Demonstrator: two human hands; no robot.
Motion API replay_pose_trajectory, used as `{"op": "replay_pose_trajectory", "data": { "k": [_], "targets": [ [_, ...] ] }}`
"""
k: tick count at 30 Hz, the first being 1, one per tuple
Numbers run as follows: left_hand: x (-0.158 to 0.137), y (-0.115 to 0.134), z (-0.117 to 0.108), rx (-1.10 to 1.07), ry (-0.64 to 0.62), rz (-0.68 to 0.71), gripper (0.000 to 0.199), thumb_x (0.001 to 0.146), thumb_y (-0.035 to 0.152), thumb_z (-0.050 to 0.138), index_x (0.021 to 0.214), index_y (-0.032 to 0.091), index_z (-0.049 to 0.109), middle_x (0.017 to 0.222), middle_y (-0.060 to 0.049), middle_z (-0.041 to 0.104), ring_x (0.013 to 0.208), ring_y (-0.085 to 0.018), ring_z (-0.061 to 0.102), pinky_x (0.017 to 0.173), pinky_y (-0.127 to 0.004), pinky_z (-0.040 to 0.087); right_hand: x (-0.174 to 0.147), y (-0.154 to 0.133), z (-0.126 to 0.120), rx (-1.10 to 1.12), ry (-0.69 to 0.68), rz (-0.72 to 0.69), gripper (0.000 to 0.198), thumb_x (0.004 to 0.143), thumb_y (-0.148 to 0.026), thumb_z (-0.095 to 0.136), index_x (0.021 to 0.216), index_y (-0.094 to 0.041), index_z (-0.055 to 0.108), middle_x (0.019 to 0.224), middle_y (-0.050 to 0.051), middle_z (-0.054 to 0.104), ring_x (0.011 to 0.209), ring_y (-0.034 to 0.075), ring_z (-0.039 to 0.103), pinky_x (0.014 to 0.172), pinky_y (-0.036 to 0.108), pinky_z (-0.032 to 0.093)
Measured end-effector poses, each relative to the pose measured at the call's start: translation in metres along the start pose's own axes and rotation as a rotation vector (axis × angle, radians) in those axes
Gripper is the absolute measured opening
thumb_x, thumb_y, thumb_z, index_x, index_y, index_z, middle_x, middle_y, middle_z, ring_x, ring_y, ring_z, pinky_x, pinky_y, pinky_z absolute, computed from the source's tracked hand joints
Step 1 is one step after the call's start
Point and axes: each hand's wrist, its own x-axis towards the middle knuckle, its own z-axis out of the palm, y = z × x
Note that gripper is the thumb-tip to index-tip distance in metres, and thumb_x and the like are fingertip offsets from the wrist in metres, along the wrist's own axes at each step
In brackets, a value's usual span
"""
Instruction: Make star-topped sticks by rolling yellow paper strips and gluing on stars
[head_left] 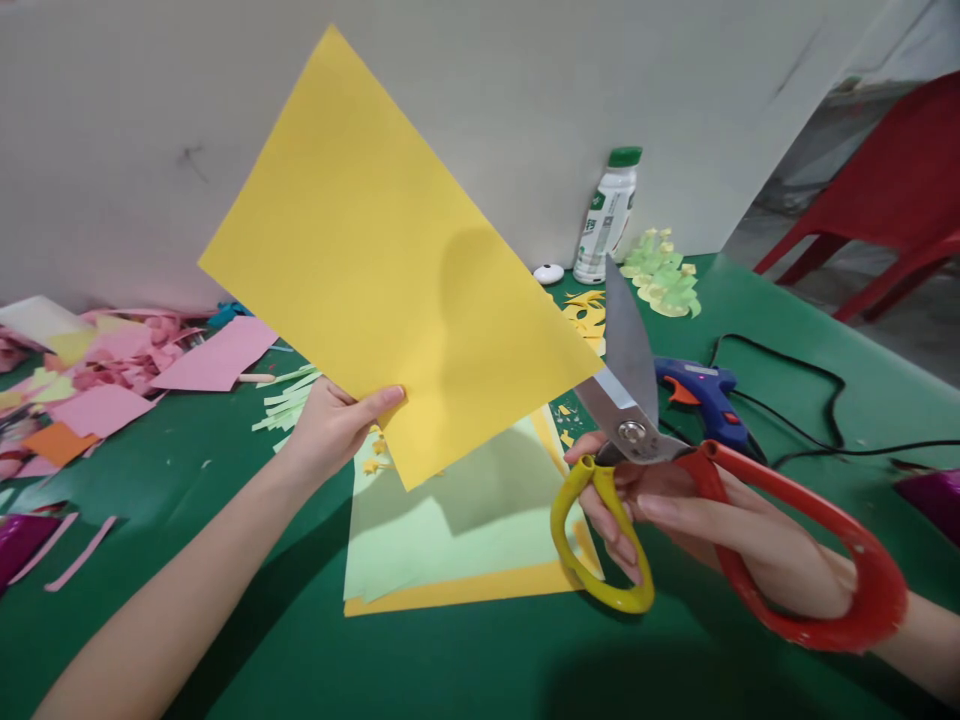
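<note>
My left hand point(337, 425) pinches a yellow sheet of paper point(375, 260) near its lower edge, thumb on the front. The sheet is held up above the table, tilted so that one corner points upward. In my right hand point(720, 530) is a pair of scissors point(631, 430) with one yellow and one red handle loop. Their blades are apart and point up, close to the sheet's right corner; whether they touch the paper I cannot tell. Below lies a stack of light green paper point(465, 535) with yellow paper point(465, 587) under it, and small yellow pieces point(373, 466) on top.
Pink paper scraps point(135, 355) are heaped at left, near green fringed strips point(289, 405). A blue glue gun point(705, 395) with a black cord point(832, 400) lies at right. Behind stand a white bottle point(607, 215) and a pale green paper craft point(661, 275). A red chair point(892, 180) is beyond.
</note>
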Motion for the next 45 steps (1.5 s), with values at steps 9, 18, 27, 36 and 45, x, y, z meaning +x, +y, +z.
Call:
{"op": "replay_pose_trajectory", "data": {
  "k": [9,18,27,36,45],
  "targets": [
    [0.002,0.0,-0.006,0.002,-0.016,-0.011,0.015,0.061,0.015,0.075,0.074,0.019,0.07,0.085,-0.001,0.073,0.084,-0.019,0.067,0.07,-0.024,0.055,-0.002,0.0,0.008,-0.024,0.048,0.054,0.025,0.088,-0.037,0.042,0.11,-0.025,0.047,0.07,-0.001,0.046,0.055,0.008,0.047,0.051,0.02,0.043],
    [0.005,-0.002,-0.012,0.018,-0.03,-0.027,0.019,0.06,0.018,0.077,0.079,0.017,0.071,0.084,-0.003,0.073,0.087,-0.024,0.066,0.07,-0.028,0.057,-0.003,0.001,0.011,-0.087,0.069,0.101,0.032,0.085,-0.047,0.043,0.104,-0.021,0.044,0.058,-0.004,0.041,0.042,0.006,0.033,0.041,0.019,0.031],
    [0.006,-0.001,-0.012,-0.009,-0.011,-0.03,0.018,0.06,0.014,0.076,0.078,0.014,0.071,0.081,-0.004,0.073,0.084,-0.022,0.067,0.069,-0.025,0.056,-0.005,-0.001,0.009,-0.109,0.044,0.148,0.037,0.083,-0.046,0.047,0.11,-0.021,0.045,0.063,-0.003,0.044,0.047,0.007,0.039,0.049,0.022,0.037],
    [0.007,0.003,-0.007,-0.077,0.097,0.022,0.026,0.056,0.015,0.08,0.079,0.02,0.069,0.079,0.002,0.073,0.099,-0.021,0.062,0.077,-0.022,0.055,0.0,-0.011,0.011,-0.177,0.057,0.107,0.039,0.084,-0.045,0.045,0.115,-0.02,0.042,0.077,0.003,0.052,0.064,0.014,0.051,0.06,0.028,0.046],
    [0.009,0.003,-0.001,-0.115,0.188,0.031,0.01,0.066,0.021,0.074,0.074,0.022,0.068,0.084,0.007,0.072,0.107,-0.014,0.057,0.075,-0.014,0.054,0.01,-0.02,-0.025,-1.389,0.68,0.094,0.032,0.085,-0.043,0.041,0.102,-0.018,0.051,0.05,-0.002,0.043,0.044,0.014,0.041,0.048,0.025,0.032]
  ]
}}
